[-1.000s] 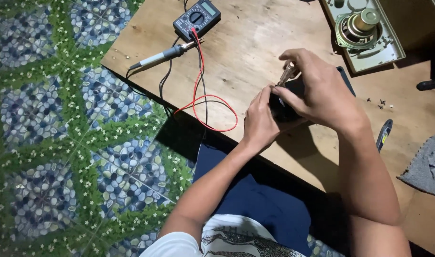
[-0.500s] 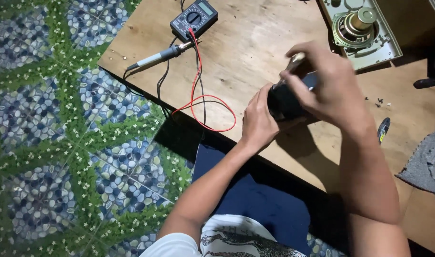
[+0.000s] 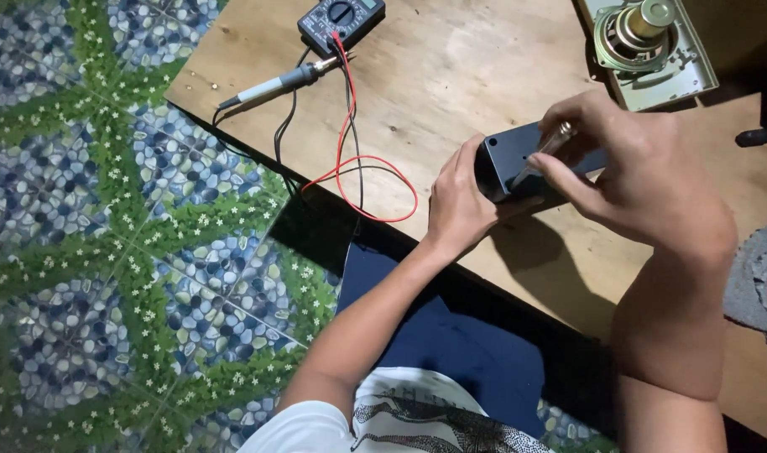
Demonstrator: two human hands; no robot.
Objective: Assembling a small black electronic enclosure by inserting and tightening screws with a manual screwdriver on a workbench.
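Head view: left hand (image 3: 459, 205) clamps the black box (image 3: 505, 164) steady; right hand (image 3: 631, 172), at three o'clock, pinches a screwdriver (image 3: 545, 151) into it.

**Floor and bench**

Floor (image 3: 90, 252) was tiled in a blue pebble print crossed by green bands dotted with white flowers. A low wooden table (image 3: 451, 75), pale and scuffed, ran diagonally over it. Light was even, casting soft shadows on the wood.

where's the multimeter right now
In the head view the multimeter sits at the wooden table's top edge, left of the hands, beside the soldering iron.
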